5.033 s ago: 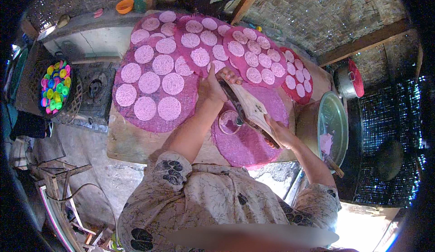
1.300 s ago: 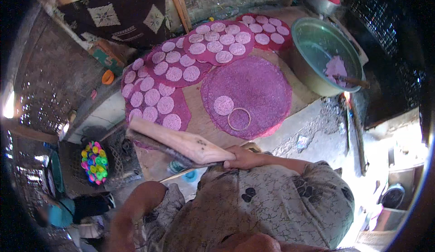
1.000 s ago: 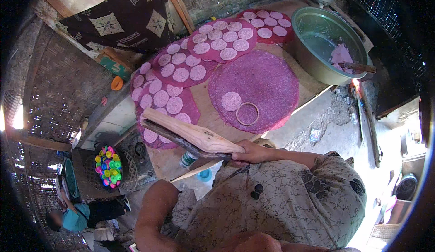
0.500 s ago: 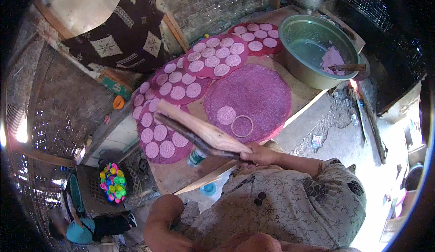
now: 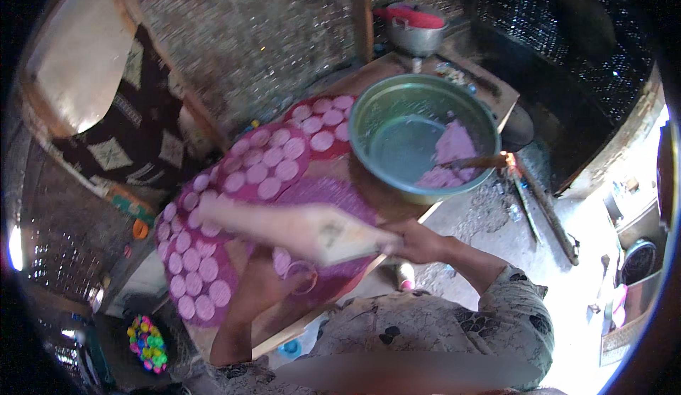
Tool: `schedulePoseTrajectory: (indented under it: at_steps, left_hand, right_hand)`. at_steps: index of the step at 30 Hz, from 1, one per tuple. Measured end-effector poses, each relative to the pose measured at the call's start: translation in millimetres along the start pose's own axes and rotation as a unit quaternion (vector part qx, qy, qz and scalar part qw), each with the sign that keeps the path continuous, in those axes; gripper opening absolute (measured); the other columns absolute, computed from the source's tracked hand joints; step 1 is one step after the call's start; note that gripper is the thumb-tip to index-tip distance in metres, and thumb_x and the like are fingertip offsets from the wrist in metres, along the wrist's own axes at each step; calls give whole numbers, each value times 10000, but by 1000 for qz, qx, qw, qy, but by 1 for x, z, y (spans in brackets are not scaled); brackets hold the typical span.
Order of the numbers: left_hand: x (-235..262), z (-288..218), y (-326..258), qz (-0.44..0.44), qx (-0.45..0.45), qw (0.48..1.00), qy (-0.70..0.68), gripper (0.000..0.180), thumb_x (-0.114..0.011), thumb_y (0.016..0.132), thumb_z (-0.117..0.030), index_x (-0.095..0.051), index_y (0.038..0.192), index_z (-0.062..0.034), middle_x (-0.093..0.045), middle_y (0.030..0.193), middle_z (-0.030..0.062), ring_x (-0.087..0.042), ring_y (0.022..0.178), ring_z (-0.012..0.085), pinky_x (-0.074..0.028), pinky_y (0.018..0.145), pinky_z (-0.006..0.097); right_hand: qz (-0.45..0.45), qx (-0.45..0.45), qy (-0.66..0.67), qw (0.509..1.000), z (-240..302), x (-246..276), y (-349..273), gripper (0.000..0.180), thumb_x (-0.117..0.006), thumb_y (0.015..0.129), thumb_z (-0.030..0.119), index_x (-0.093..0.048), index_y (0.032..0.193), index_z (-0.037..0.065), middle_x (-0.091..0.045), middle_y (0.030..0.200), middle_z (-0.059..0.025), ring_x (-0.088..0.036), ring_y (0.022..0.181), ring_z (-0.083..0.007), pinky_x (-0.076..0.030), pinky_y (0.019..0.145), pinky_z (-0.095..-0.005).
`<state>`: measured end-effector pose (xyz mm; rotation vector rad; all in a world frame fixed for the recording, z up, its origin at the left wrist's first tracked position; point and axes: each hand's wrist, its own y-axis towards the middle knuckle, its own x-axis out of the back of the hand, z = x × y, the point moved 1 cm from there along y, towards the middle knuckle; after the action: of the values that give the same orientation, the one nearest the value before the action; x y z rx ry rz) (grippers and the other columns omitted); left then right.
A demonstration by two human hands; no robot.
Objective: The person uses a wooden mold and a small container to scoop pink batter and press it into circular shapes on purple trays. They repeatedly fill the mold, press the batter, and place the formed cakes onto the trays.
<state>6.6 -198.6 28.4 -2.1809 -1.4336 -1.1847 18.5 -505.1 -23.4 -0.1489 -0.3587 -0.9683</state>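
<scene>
Three round mats [image 5: 266,161] along the table's far-left edge are filled with pink discs [image 5: 268,188]. The near purple mat [image 5: 333,196] at the table's front edge shows one disc under a metal ring [image 5: 303,278]. My right hand [image 5: 418,242] is clamped on a pale wooden paddle [image 5: 298,226]; my left hand [image 5: 273,264] reaches beneath it, grip not discernible. Green basin [image 5: 369,122] at the right corner holds pink batter [image 5: 450,155]: most of that mat is left, I judge.

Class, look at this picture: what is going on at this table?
A person's right hand grips a flat wooden paddle, blurred, over a purple woven mat. The left forearm reaches under it toward a ring on the mat; that hand is hidden. Pink discs fill neighbouring mats, and a green basin holds purple dough.
</scene>
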Motion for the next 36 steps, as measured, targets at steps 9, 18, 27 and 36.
schedulePoseTrajectory:
  at_steps: [9,18,27,36]
  left_hand:
    - [-106,-99,141,319,-88,923,-197,462,-688,823,-147,-552,1230,22,-645,1068,68,-613,984,147,-501,853,316]
    - [-117,-136,267,168,-281,939,100,402,-701,811,-225,-602,1137,-12,-662,992,70,-641,918,189,-514,791,357]
    - [-74,-170,297,92,-352,882,300,360,-713,800,-302,-652,1044,-46,-679,915,73,-668,852,230,-527,730,398]
    - [-75,-125,327,44,-221,948,226,338,-701,818,-354,-688,1011,-77,-689,866,82,-685,762,268,-544,663,435]
  right_hand:
    - [24,226,-241,944,-14,160,-28,379,-570,963,392,-651,824,49,-614,652,-133,-623,585,-321,-478,538,-408]
    - [-109,470,-376,791,71,238,9,590,-474,957,532,-448,1373,115,-508,1262,-178,-502,1184,-348,-433,969,-490]
    - [-105,571,-299,757,119,220,-5,465,-628,871,173,-413,1274,87,-621,941,-183,-670,778,-404,-549,624,-480]
    - [-401,308,-92,858,60,309,-4,319,-493,943,24,-373,1231,89,-510,833,-44,-513,603,-87,-438,529,-246]
